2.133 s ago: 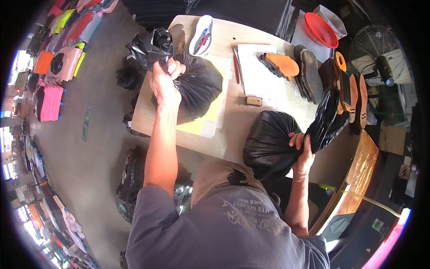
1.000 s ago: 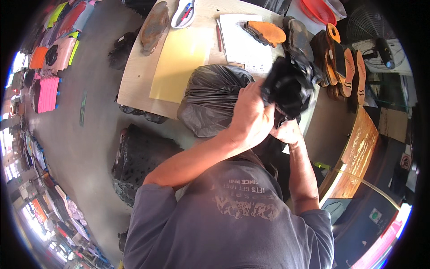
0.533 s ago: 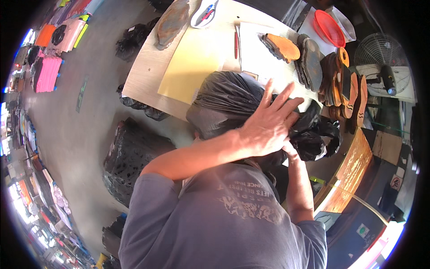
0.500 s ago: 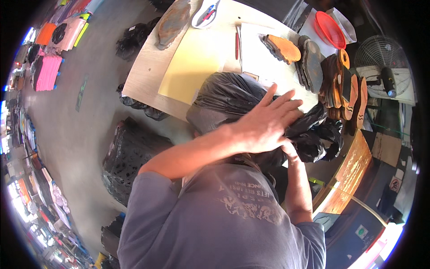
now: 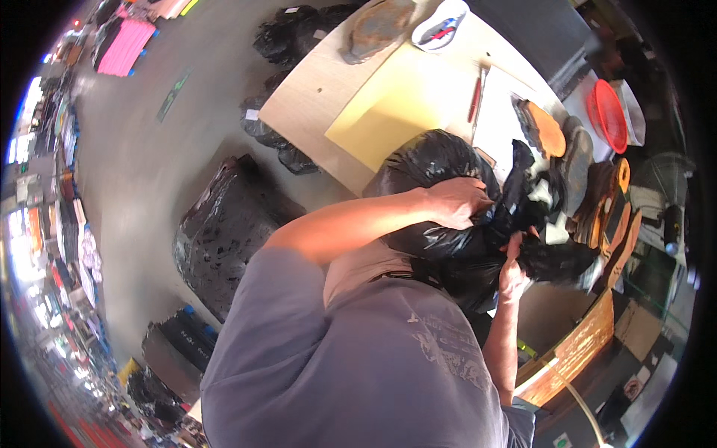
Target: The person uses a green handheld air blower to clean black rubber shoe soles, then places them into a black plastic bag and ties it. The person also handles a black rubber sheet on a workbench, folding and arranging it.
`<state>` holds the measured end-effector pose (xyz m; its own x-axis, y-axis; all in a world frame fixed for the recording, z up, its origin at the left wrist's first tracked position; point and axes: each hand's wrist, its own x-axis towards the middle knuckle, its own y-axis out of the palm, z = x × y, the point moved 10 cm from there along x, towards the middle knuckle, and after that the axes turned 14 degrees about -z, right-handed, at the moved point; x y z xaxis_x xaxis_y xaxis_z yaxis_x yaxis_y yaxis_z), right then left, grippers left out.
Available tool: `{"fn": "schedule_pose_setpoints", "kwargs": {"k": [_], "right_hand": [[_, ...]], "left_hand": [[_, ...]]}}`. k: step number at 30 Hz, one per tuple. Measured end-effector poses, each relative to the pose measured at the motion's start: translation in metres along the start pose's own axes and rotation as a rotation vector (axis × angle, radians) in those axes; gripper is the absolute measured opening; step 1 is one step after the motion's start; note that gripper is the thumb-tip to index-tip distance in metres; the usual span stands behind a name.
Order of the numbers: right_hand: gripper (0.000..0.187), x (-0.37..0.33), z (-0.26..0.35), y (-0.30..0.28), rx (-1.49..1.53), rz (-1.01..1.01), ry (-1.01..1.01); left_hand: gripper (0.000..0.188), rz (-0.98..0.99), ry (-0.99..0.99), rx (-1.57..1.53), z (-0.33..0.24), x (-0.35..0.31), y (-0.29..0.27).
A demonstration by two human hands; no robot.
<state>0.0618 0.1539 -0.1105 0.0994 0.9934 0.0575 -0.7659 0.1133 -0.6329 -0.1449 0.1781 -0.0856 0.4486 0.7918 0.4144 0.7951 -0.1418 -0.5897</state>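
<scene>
A bulging black plastic bag point(image 5: 429, 160) rests against my front at the table's near edge. My left hand point(image 5: 457, 201) lies across its upper side, fingers curled into the plastic. Lower and to the right, my right hand point(image 5: 513, 269) is closed around the gathered neck of the same bag. Loose folds of plastic stick out beyond both hands toward the right. What the bag contains is hidden.
On the wooden table point(image 5: 295, 112) lie a yellow sheet point(image 5: 381, 112), a red pen point(image 5: 475, 101), a white shoe-shaped tray point(image 5: 439, 26) and stacked sole-shaped pieces point(image 5: 545, 131). A red basket point(image 5: 609, 116) stands at right. A large black-wrapped bundle point(image 5: 231, 231) sits on the floor at left.
My left hand has come down from above the bag, spread fingers now curled into the plastic. My right hand now shows gripping the bag's neck. The view has shifted, moving the table rightward.
</scene>
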Motion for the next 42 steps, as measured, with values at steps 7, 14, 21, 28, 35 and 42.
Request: {"fn": "schedule_pose_setpoints", "kwargs": {"k": [7,14,21,28,35,42], "right_hand": [[0.038,-0.030,-0.050,0.047,-0.483,-0.078,-0.343],[0.024,-0.001,-0.037,0.019,0.136,-0.148,0.047],[0.018,0.004,0.052,0.006,0.179,0.032,-0.013],[0.011,-0.008,0.127,0.017,0.026,0.031,-0.465],[0.020,0.010,0.073,0.036,0.182,0.070,0.151],[0.046,0.021,0.071,0.021,0.010,0.003,0.283]], "left_hand": [[0.033,-0.235,0.086,0.013,-0.008,-0.008,0.007],[0.025,-0.173,-0.262,-0.681,0.016,0.004,0.005],[0.036,-0.037,-0.544,-0.859,0.030,0.005,0.025],[0.031,0.147,-0.404,-0.137,0.003,0.020,0.025],[0.024,0.459,-0.211,-0.833,-0.016,0.025,0.042],[0.057,0.581,-0.261,-0.345,-0.016,0.024,0.039]]}}
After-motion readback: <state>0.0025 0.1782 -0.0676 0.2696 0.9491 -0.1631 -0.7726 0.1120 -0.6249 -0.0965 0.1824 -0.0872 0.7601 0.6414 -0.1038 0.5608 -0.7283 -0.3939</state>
